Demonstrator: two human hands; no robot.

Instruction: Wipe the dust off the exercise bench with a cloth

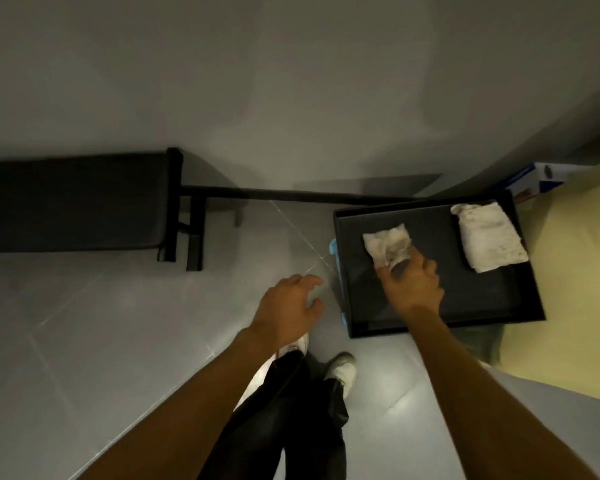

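Observation:
The black padded exercise bench (pixel 73 206) stands on the floor at the left, against the wall, with a dark bar (pixel 291 195) running right from its frame. My right hand (pixel 411 287) reaches into a black tray (pixel 357 327) and pinches a crumpled white cloth (pixel 387 242) by its near edge. A second, folded white cloth (pixel 489 237) lies in the tray's far right corner. My left hand (pixel 288 308) hovers above the floor left of the tray, fingers relaxed and holding nothing.
Grey floor tiles (pixel 84 323) spread between me and the bench. The tray sits over something with light blue edges (pixel 333 245). A pale yellow surface (pixel 568 289) lies to the right, with a blue and white box (pixel 541 178) behind it. My shoes (pixel 342 368) are below.

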